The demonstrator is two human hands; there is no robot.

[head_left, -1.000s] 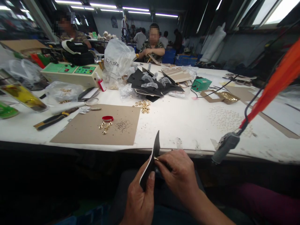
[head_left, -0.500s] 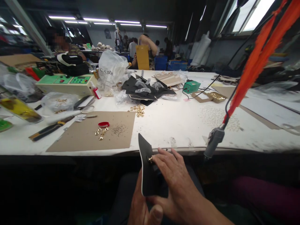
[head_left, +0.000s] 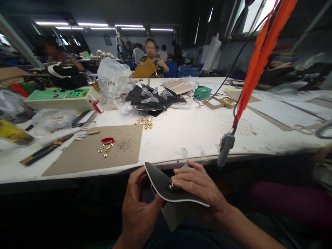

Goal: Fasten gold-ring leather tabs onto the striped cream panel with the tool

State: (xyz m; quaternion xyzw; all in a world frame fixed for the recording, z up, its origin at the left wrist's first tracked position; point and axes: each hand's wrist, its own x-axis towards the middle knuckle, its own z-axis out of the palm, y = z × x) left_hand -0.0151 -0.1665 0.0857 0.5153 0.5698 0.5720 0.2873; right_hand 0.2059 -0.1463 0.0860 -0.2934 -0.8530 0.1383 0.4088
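Observation:
Below the table's front edge I hold a black leather piece (head_left: 158, 180) with a pale edge, lying nearly flat. My left hand (head_left: 137, 207) grips it from underneath, thumb at its near edge. My right hand (head_left: 197, 185) rests on top of it, fingertips pinched on a small gold fitting (head_left: 171, 186) set in the leather. On the brown cardboard mat (head_left: 77, 155) lie a red ring (head_left: 107, 140) and a few gold rings (head_left: 105, 150).
A grey tool (head_left: 225, 148) hangs on a cable beside an orange strap over the white table (head_left: 186, 135). Loose gold fittings (head_left: 146, 121), black leather pieces (head_left: 153, 98), a green-topped machine (head_left: 62, 98), pliers (head_left: 41, 152) and plastic bags lie further back. Other people work at the far side.
The leather piece has tipped from upright to nearly flat. My right hand has moved onto its top, on the gold fitting. The view has shifted right and down.

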